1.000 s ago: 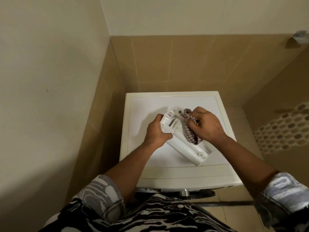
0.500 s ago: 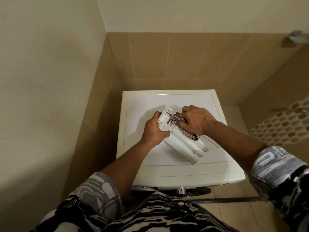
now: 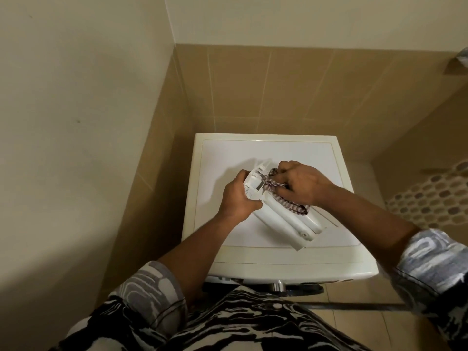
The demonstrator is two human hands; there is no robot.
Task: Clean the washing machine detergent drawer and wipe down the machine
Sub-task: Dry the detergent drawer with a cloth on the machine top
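Detergent drawer [image 3: 283,220] held on top of the washing machine [image 3: 228,158].

The white drawer lies slantwise on the machine's lid, near its middle. The left hand [image 3: 236,200] grips the drawer's far end, fingers curled round its edge. The right hand [image 3: 302,183] clutches a striped cloth [image 3: 292,208] and presses it against the drawer's upper side. Tan wall tiles [image 3: 291,92] rise behind the machine.
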